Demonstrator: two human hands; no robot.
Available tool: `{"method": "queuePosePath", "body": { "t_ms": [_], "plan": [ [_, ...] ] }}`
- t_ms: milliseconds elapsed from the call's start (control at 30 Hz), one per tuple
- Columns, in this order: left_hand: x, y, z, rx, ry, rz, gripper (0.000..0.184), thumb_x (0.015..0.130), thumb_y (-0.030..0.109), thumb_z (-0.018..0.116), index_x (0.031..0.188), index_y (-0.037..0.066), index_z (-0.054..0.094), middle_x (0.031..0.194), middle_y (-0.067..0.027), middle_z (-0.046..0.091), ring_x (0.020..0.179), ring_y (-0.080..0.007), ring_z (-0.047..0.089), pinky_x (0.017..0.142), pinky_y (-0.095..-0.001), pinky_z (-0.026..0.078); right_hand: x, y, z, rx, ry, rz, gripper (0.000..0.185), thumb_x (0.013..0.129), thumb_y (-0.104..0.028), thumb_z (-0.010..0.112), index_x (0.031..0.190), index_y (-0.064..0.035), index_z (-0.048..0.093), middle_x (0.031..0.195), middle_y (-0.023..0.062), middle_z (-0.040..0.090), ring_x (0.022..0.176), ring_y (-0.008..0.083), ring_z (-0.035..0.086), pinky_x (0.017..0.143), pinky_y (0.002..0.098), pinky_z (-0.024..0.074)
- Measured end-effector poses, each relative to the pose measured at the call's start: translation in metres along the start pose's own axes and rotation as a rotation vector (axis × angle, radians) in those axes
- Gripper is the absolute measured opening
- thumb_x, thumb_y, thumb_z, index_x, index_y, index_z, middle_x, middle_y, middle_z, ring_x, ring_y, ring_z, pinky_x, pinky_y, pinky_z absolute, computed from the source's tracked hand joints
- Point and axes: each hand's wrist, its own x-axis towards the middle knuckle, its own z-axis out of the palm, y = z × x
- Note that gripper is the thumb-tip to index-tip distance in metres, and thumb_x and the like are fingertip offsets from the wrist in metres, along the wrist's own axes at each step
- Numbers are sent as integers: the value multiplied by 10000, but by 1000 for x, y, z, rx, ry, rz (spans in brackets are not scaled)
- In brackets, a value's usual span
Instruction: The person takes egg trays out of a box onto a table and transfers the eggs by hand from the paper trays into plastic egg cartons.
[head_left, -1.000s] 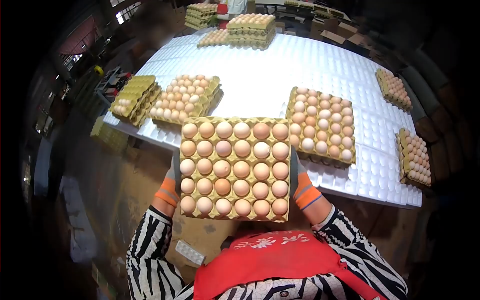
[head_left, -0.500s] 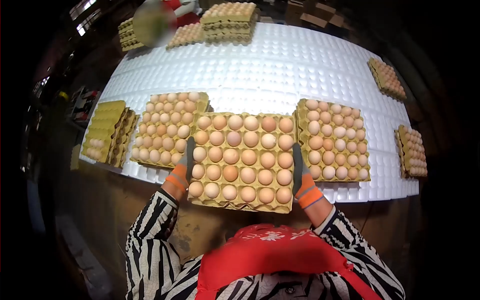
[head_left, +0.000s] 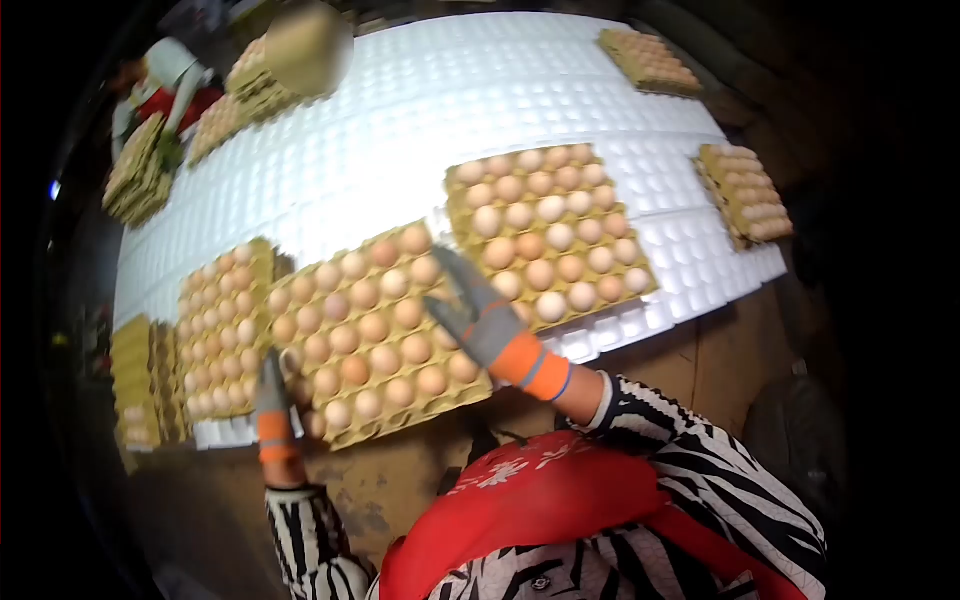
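Observation:
A cardboard egg tray (head_left: pixel 372 335) full of brown eggs sits at the table's near edge. My left hand (head_left: pixel 273 405), in a grey and orange glove, grips its left side; part of the fingers is hidden. My right hand (head_left: pixel 483 325), gloved alike, is open at the tray's right edge, thumb and fingers apart. Another full egg tray (head_left: pixel 545 230) lies just beyond the right fingers. A third full tray (head_left: pixel 220 330) stands left of my left hand.
White dimpled sheets cover the table (head_left: pixel 370 130). A partly filled tray stack (head_left: pixel 140 385) stands at far left. More egg trays (head_left: pixel 740 195) (head_left: pixel 650 62) line the right side. A co-worker (head_left: pixel 170 85) is at the far left beside stacked trays (head_left: pixel 140 175).
My view has turned, and the scene appears rotated. The middle egg tray now sits beside the left tray. My right hand has loosened from its side, fingers spread; my left hand stays against it.

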Motion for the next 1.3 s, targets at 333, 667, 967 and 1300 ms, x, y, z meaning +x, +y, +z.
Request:
{"method": "queuePosePath", "body": {
  "t_ms": [333, 667, 967, 1300],
  "plan": [
    [-115, 245, 175, 104, 115, 512, 452, 1081, 210, 407, 1416, -65, 533, 1451, -145, 565, 1317, -242, 547, 1135, -368, 418, -108, -2, -273, 372, -358, 249, 400, 1017, -169, 604, 1398, -51, 576, 1260, 93, 697, 1102, 163, 660, 989, 326, 510],
    [-266, 470, 516, -287, -272, 907, 586, 1017, 294, 563, 1452, -88, 472, 1418, -214, 572, 1320, -301, 551, 1114, -424, 424, -212, 13, -634, 388, 294, 99, 620, 964, -105, 628, 1529, -4, 393, 1518, 129, 483, 1302, 186, 534, 1093, 361, 431],
    [-305, 670, 603, -144, -353, 1918, 625, 1023, 350, 540, 1467, -79, 446, 1427, -236, 549, 1320, -321, 545, 1116, -451, 421, -189, -25, -806, -59, 540, -377, 588, 986, -93, 586, 1533, -6, 390, 1523, 127, 479, 1314, 196, 527, 1102, 352, 424],
    [-220, 740, 725, 70, -341, 1957, 580, 1041, 289, 515, 1497, -55, 411, 1472, -219, 510, 1356, -299, 511, 1146, -429, 389, -119, 87, -877, -3, 648, -240, 554, 1010, -80, 540, 1537, -9, 385, 1528, 125, 474, 1326, 206, 520, 1111, 343, 415]
  ]
}}
